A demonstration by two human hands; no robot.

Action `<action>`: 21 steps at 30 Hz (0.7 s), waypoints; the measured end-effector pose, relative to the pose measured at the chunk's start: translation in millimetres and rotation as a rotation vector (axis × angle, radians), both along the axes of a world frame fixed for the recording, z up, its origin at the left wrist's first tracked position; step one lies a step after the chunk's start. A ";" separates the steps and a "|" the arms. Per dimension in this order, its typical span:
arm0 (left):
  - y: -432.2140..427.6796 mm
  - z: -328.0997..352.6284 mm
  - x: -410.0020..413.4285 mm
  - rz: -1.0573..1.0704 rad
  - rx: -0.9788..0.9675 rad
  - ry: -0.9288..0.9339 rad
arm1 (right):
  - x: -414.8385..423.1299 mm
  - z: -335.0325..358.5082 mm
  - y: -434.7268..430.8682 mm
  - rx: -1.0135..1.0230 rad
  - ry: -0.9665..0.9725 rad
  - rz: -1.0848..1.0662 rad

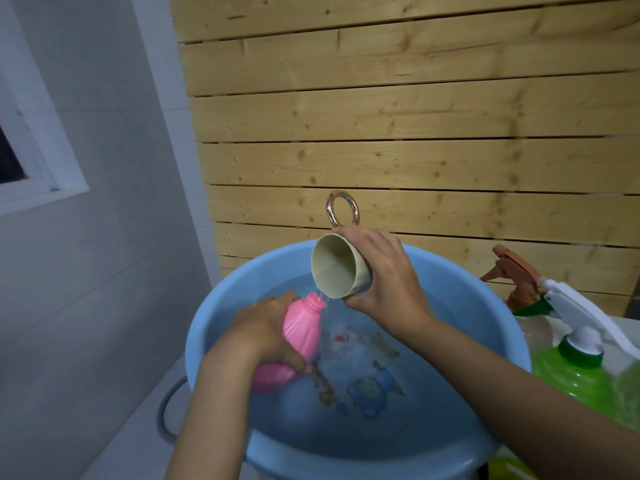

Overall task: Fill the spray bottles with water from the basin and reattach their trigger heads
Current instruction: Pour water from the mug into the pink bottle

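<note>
One open pink bottle, gripped by the left hand, tilted over the water-filled basin. The right hand clasped a tipped beige cup, trickling water at the bottle's neck.

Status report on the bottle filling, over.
Left hand grips pink bottle, tilted over basin. Right hand tips cup, water trickling at bottle mouth. Neck uncapped; nothing blocking.
</note>
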State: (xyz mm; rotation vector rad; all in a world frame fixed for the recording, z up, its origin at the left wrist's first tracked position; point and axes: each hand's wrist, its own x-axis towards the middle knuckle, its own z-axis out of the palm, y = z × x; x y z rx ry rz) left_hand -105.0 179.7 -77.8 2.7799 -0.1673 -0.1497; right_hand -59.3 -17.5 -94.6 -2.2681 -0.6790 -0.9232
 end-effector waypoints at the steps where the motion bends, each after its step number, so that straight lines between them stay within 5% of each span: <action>1: -0.1 0.1 -0.1 -0.001 -0.003 0.002 | 0.0 0.2 0.0 -0.003 -0.003 -0.001; 21: -1.1 2.0 -0.6 -0.002 0.015 0.041 | -1.2 2.4 0.5 -0.033 -0.057 -0.031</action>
